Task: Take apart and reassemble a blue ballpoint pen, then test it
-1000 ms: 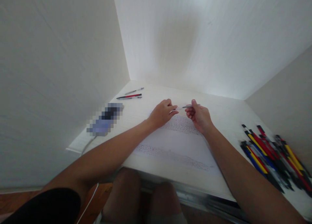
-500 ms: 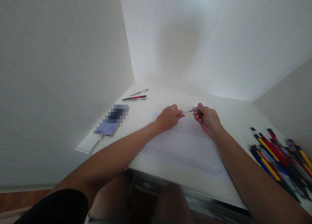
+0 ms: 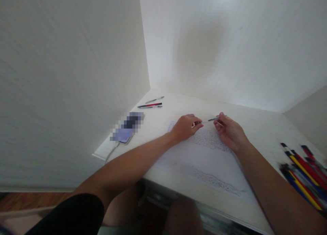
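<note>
Between my two hands runs a slim, clear pen (image 3: 209,120) with a dark stretch along its middle, held above a sheet of paper (image 3: 196,158). My left hand (image 3: 187,126) pinches its left end between thumb and fingers. At the other end, my right hand (image 3: 231,131) grips it with thumb and fingertips, the palm turned partly inward. Handwritten lines cover the upper and lower parts of the sheet, with a bare band between them. Whether the pen is whole or a part of one, I cannot make out.
Several pens (image 3: 304,173) lie heaped at the right of the white desk (image 3: 178,102). A red and black pen (image 3: 150,105) and two clear ones rest at the back left. Nearer, a phone (image 3: 127,127), partly pixelated, has a cable attached. Walls enclose the desk's left and back.
The view has shifted left, so everything appears farther right. More of the pen's clear length now shows between my hands, and my right fingers have loosened slightly around it.
</note>
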Available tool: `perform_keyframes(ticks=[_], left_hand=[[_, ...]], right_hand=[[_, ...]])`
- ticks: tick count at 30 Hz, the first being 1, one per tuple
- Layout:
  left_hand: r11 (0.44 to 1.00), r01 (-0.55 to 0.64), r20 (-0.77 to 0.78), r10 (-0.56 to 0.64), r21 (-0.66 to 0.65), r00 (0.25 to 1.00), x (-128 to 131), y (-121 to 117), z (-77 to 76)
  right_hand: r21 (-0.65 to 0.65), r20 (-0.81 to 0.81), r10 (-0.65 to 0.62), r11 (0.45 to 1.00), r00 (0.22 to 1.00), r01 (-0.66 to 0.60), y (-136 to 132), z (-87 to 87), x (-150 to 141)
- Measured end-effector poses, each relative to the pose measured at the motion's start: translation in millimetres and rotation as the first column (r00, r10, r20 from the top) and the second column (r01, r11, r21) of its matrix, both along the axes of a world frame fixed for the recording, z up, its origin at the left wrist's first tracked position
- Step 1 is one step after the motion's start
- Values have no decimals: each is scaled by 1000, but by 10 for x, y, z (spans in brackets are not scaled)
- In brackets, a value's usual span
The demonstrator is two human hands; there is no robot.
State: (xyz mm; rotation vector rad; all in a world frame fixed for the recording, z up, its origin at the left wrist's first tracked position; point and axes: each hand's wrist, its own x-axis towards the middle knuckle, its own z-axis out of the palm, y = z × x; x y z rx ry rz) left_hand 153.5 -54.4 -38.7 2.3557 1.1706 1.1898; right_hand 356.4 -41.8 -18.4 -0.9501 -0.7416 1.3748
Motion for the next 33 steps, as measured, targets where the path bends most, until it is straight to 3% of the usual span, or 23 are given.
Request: perform_keyframes(ticks=[4,8,12,15,18,21,24,27,30,33], left_hand=[[1000,-29,-7,29,-7,1000,2,-6,6],[991,-66,131,80,-113,988,1,-9,3],[995,-75,171,85,-63,982,-11,15,-35],[997,-71,208,72,-11,975,-31,56,-73],[996,-87,273,83,4,959,-53,100,-93],[991,-101,332,126,-91,935,-71,122,-80],[975,-76,358,148,-207,922,-83,130,-50],[960,-28,383,138,-279,913,-89,139,-31],[946,27,420,118,-324,900,-89,149,-29],[940,48,445,115,-338,888,-89,158,-36]], right_hand=[[-34,-20,18,999,1000,-19,13,-8,49],[-9,40,102,995,994,-102,-2,3,120],[30,61,156,987,986,-158,11,12,146],[-14,262,91,996,961,-90,45,-37,174],[-75,521,160,987,839,-142,59,-100,236],[-69,599,263,958,756,-278,40,-106,286],[37,541,250,947,803,-319,17,-60,287],[-5,447,314,937,837,-349,18,-39,267],[-73,521,359,922,774,-379,40,-86,267],[-1,615,317,916,722,-402,53,-143,279]])
